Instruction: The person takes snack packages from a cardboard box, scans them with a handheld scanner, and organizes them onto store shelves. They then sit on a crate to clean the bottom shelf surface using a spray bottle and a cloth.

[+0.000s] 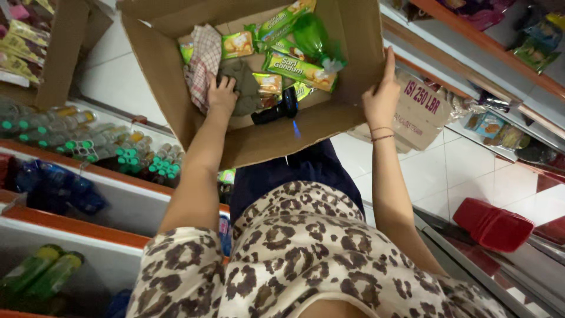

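Item: cardboard box (pixel 176 88), far centre, packed with green snack packets (pixel 299 68). I log left hand (pixel 222 94) inside, fingers curled on a grey cloth (pixel 244 88); right hand (pixel 381 97) flat, bracing the outer wall. Risk: box tips, packets spill.

matt brown cardboard box (pixel 176 88); glossy green plastic biscuit wrappers (pixel 300 68); checked woven cloth (pixel 203 62); dull grey cloth (pixel 244 88); glossy black plastic scanner (pixel 276 109); smooth glazed floor tiles (pixel 465 165); shiny red plastic basket (pixel 491 224).

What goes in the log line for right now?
left hand: inside cardboard box, on grey cloth | right hand: open on box's outer side | box: green snack packets
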